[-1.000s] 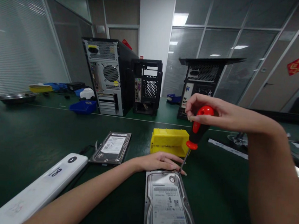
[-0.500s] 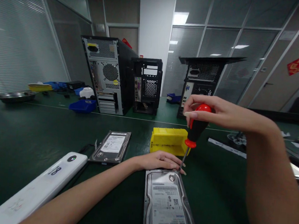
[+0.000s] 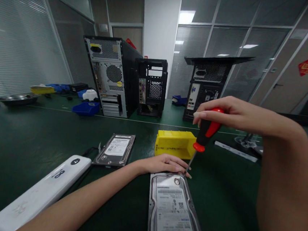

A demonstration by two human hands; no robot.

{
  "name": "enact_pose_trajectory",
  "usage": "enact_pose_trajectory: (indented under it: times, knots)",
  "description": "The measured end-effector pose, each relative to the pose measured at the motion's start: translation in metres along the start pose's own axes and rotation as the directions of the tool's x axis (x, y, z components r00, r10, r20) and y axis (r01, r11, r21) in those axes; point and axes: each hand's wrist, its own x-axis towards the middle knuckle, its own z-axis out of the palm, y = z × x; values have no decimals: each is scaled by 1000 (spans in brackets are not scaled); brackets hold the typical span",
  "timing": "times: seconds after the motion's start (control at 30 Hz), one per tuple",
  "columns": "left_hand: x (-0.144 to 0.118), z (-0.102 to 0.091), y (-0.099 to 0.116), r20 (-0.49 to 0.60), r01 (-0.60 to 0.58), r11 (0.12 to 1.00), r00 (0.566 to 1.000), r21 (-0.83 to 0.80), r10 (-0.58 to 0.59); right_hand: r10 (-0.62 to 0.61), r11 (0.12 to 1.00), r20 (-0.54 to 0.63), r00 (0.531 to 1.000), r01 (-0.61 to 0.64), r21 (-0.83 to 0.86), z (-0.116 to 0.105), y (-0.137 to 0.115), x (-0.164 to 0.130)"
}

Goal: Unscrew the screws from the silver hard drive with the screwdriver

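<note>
Gripping the red-and-black screwdriver (image 3: 206,132) from above, the right hand (image 3: 226,111) has its grip clamped on the handle, with the tip set at the far right corner of the hard drive (image 3: 173,211). The left hand (image 3: 165,164) lies flat on the drive's far edge, fingers together, holding nothing. This looks like work on a corner screw; the next move likely calls for steady downward pressure and a straight shaft. The drive lies label-up on the green worktop (image 3: 31,143), silver, near a yellow bin (image 3: 174,143).
</note>
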Motion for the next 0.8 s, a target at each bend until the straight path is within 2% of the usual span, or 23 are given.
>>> enact_pose_trajectory:
  times: [0.3, 0.5, 0.67, 0.8]
  knots:
    - [-2, 2, 4, -11, -12, 1000, 1000, 5, 12, 98, 990, -164, 982, -114, -86, 9, 6, 11]
    - [-1, 2, 3, -7, -11, 1000, 1000, -9, 11, 61, 992, -39, 997, -56, 115, 3, 2, -1]
    - [1, -1, -1, 13, -24, 1000, 1000, -6, 25, 32, 999, 19, 999, -31, -19, 0, -3, -1]
    - [1, -1, -2, 16, -28, 999, 999, -38, 29, 68, 993, -9, 998, -69, -92, 4, -1, 5]
